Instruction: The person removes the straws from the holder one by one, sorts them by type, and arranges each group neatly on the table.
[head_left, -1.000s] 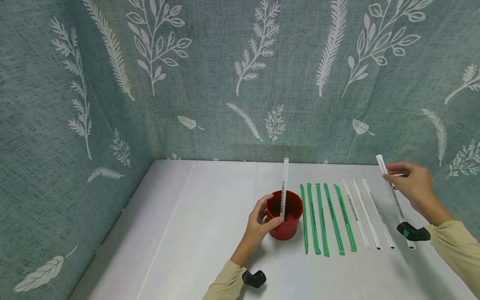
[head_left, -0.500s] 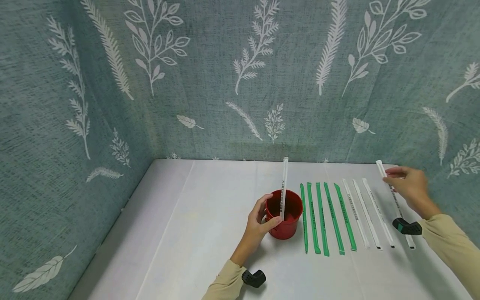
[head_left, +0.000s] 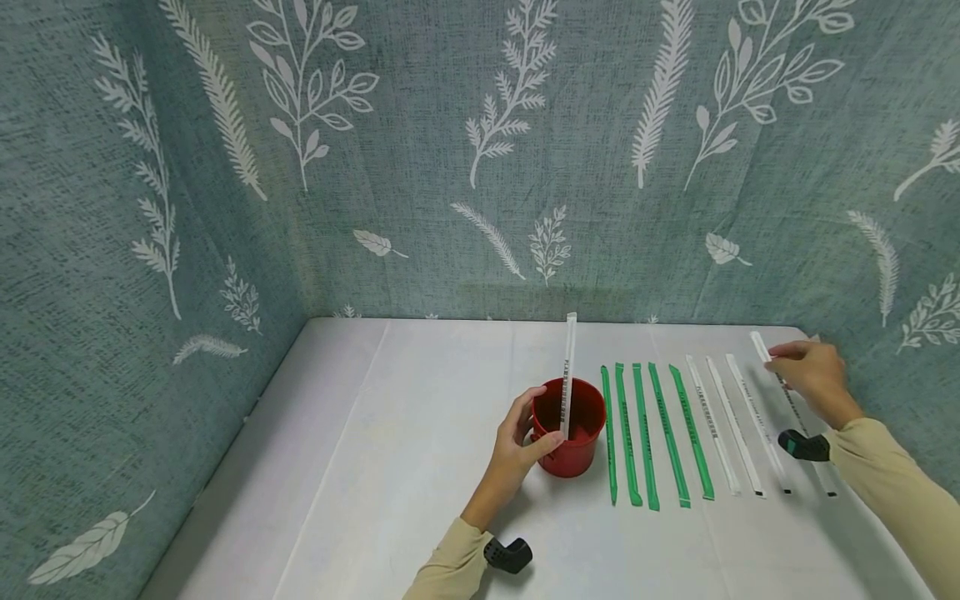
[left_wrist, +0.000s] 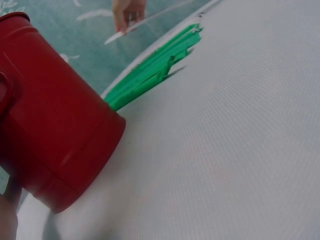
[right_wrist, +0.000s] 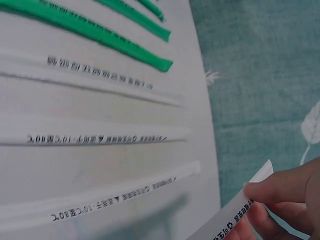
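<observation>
My left hand (head_left: 517,442) grips the side of a small red bucket (head_left: 572,460), thumb at the near rim and fingers on the far left side. A white paper-wrapped straw (head_left: 570,350) stands in the bucket, its top well above the rim. At the far right, my right hand (head_left: 813,379) pinches another white wrapped straw (right_wrist: 231,219) near its upper end, between thumb and fingers. That straw slants, its far end raised and its near end low by the table. Left of it lie several white wrapped straws (head_left: 726,427) in a row.
Several green wrapped straws (head_left: 648,442) lie side by side between the bucket and the white ones. The white table (head_left: 390,467) ends at a patterned green cloth (head_left: 420,167) behind and on the left. Black devices (head_left: 508,556) sit on both wrists.
My right hand has sunk a little and shifted slightly left, lowering the far end of its straw toward the table. The left hand and the bucket have stayed in place.
</observation>
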